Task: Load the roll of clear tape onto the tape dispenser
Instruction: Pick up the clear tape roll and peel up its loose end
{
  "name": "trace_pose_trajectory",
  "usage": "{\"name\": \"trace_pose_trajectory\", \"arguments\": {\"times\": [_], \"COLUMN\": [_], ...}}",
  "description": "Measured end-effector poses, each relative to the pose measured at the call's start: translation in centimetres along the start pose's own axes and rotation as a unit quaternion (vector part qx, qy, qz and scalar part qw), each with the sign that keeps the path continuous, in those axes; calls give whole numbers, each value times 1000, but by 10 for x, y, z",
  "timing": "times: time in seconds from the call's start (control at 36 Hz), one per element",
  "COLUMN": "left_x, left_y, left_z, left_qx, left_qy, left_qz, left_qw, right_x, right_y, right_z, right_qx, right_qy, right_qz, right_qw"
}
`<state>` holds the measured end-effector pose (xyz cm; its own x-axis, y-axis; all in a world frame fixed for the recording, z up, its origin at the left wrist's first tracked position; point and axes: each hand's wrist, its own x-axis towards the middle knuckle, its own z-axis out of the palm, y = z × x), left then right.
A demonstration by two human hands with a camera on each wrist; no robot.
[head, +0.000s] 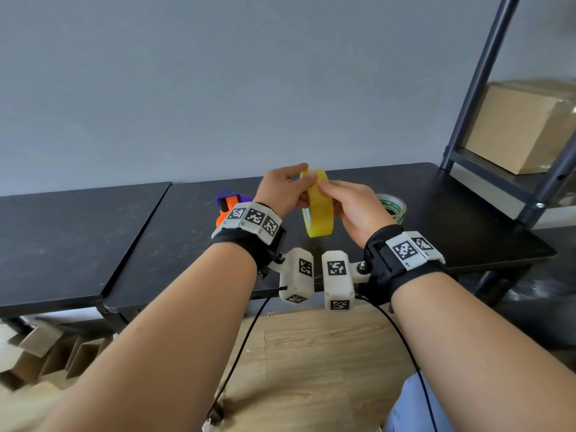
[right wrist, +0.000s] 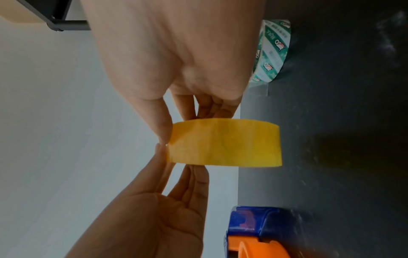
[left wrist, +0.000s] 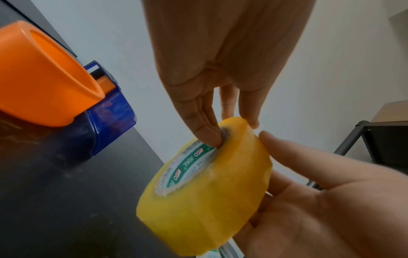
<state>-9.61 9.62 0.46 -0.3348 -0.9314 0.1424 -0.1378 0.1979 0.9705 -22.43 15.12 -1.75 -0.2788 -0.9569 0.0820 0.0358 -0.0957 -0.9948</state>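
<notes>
Both my hands are up over the black desk [head: 436, 194], holding the roll of tape [head: 318, 207] on edge, off the surface. It looks yellowish and see-through, with a green-and-white printed core visible in the left wrist view. My left hand [head: 285, 188] grips it at the top: fingers [left wrist: 206, 129] hooked into the core hole, thumb on the outer rim. My right hand [head: 355, 207] holds the other side, thumb and fingers pinching the roll's edge near the top, index tip meeting my left fingertip there in the right wrist view.

The tape dispenser [head: 229, 204] sits on the desk just behind and left of my left wrist, partly hidden by the wristband in the head view. It has a blue body and an orange hub [left wrist: 46, 76]; the hub has no roll on it. Roll and dispenser are apart, not touching.

A second roll [head: 392, 207] with green print lies flat on the desk just right of my right hand. A dark metal shelf frame [head: 486, 73] stands at the desk's right end with a cardboard box [head: 523, 126] on it. Wood floor below, more cardboard at lower left.
</notes>
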Motion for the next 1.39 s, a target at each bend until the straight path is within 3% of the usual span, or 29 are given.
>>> {"name": "trace_pose_trajectory", "arguments": {"times": [0.42,0.72,1.25,1.39], "left_x": [5,2,9,8], "left_y": [-3,4,0,3], "left_z": [-5,-1,-5,-4], "left_qx": [-31,-14,-32,-34], "left_qy": [24,4,44,16], "left_qz": [-30,-4,-38,-33], "left_qw": [999,1000,998,999], "right_x": [-2,-1,-5,-6], "right_y": [5,12,5,2], "right_z": [-10,-11,-12,-10], "right_qx": [14,19,-33,-14], "right_qy": [-75,15,-48,-8], "right_qz": [-15,-22,-13,-14], "right_qw": [997,999,998,1000]}}
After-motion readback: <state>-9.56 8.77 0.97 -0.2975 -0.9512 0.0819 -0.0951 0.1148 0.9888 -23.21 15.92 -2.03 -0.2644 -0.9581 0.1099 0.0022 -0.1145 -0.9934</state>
